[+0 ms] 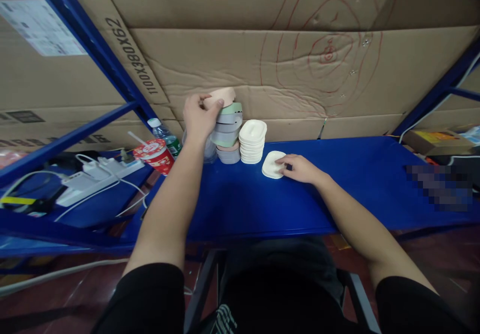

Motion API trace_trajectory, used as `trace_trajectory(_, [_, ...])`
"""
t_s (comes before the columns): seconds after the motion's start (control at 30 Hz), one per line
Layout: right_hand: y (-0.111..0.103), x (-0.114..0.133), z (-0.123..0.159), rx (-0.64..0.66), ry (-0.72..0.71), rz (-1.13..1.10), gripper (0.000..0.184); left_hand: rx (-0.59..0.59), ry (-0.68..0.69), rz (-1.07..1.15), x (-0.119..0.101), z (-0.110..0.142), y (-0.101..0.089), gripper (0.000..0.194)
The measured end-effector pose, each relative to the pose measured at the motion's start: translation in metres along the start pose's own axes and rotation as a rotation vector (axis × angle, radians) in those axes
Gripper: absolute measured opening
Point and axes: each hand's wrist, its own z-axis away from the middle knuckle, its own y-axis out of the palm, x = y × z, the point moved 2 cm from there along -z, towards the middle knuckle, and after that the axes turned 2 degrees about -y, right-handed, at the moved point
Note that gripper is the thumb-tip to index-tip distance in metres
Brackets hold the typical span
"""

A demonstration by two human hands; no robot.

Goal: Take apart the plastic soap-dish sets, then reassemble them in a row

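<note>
Left hand [197, 116] grip closed on pink dish [221, 96] atop colored stack [228, 134] at 11 o'clock, right hand [300, 168] fingers flat on single white lid [273, 165] on blue worktop [356, 184], white stack [252, 141] btwn them; looks early, most pcs unpaired

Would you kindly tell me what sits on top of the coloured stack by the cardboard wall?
A pink piece tops the coloured stack, gripped by the left hand. Its left part is hidden behind the hand.

You face a blue table [375, 184] backed by a wall of flattened cardboard [300, 64] with red scribbles. Blue shelf struts [93, 44] slant at far left; dark reddish floor [75, 284] lies near you.
</note>
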Motion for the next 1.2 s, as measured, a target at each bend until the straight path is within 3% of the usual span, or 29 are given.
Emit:
trace_trajectory(0.1, [-0.001, -0.012, 0.002, 0.021, -0.025, 0.153, 0.045, -0.126, 0.023, -0.031, -0.014, 0.003, -0.013, 0.059])
trace_trajectory(0.23, [0.004, -0.026, 0.004, 0.092, 0.029, 0.176, 0.033, -0.206, 0.261, 0.037, -0.052, 0.034, -0.029, 0.057])
trace_trajectory(0.33, [0.008, -0.021, 0.003, 0.103, -0.007, 0.049, 0.029, -0.101, 0.316, 0.055, -0.07, 0.075, -0.027, 0.048])
trace_trajectory(0.43, [0.004, -0.011, 0.002, 0.087, -0.039, -0.12, 0.042, 0.134, 0.343, 0.061, -0.073, 0.119, -0.012, 0.046])
trace_trajectory(0.6, [-0.022, -0.026, 0.004, -0.198, 0.105, -0.085, 0.03, 0.447, 0.439, 0.258, -0.056, 0.169, 0.019, 0.04])
trace_trajectory(0.67, [-0.027, -0.04, 0.005, -0.302, 0.226, -0.079, 0.034, 0.535, 0.454, 0.288, -0.051, 0.178, 0.029, 0.04])
trace_trajectory(0.73, [-0.024, -0.05, 0.006, -0.327, 0.334, -0.181, 0.045, 0.576, 0.446, 0.3, -0.05, 0.182, 0.035, 0.039])
trace_trajectory(0.87, [-0.003, -0.047, 0.001, -0.215, 0.38, -0.33, 0.062, 0.609, 0.37, 0.247, -0.049, 0.184, 0.04, 0.037])
trace_trajectory(1.0, [0.008, -0.031, -0.003, -0.13, 0.281, -0.195, 0.051, 0.694, 0.286, 0.142, -0.045, 0.186, 0.041, 0.035])
trace_trajectory(1.2, [0.006, -0.03, -0.002, -0.046, 0.283, -0.099, 0.034, 0.866, 0.211, 0.063, -0.041, 0.186, 0.044, 0.031])
